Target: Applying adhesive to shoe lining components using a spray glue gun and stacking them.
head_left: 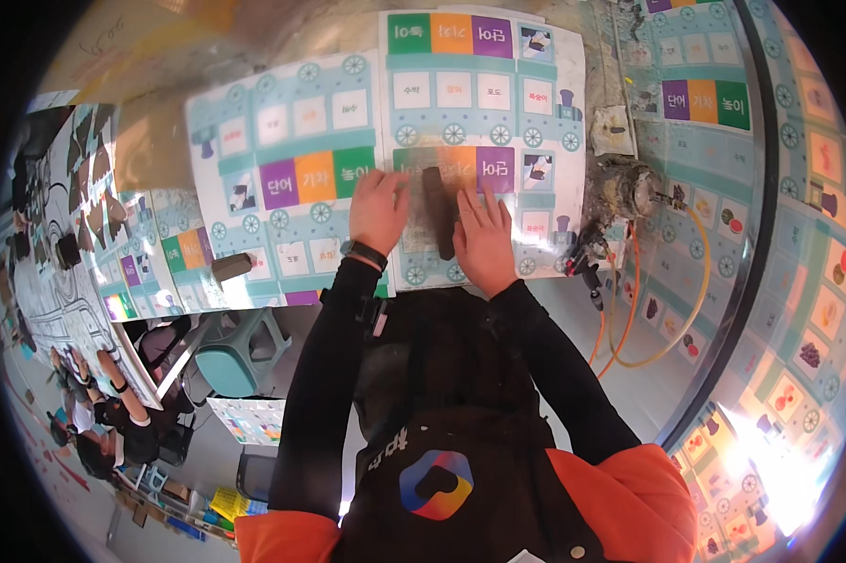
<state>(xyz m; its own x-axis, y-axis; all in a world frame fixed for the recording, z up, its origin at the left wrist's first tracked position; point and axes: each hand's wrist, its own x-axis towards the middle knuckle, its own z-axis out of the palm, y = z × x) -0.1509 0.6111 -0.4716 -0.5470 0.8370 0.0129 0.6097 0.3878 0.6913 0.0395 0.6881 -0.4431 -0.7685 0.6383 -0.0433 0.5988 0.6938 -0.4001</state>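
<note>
A long dark brown bar (436, 208) lies lengthwise between my two hands on a table covered with printed sheets (334, 122) of colored blocks and train cars. My left hand (378, 216) rests on the sheets at the bar's left, open, with a gap between its thumb and the bar. On the other side my right hand (484, 239) lies open, palm down, with its fingers stretched out and its thumb side close to the bar. Brownish dust or a smudge blurs the print around the bar. A shorter dark block (233, 266) sits near the table's front edge, left of my left hand.
At right stand a dirty cylindrical fixture (639, 192) and a small hand tool (587, 272); a yellow hose (702, 291) and an orange hose (624, 342) hang down. A teal stool (240, 361) stands below left. Other people (128, 427) work farther left beside another table.
</note>
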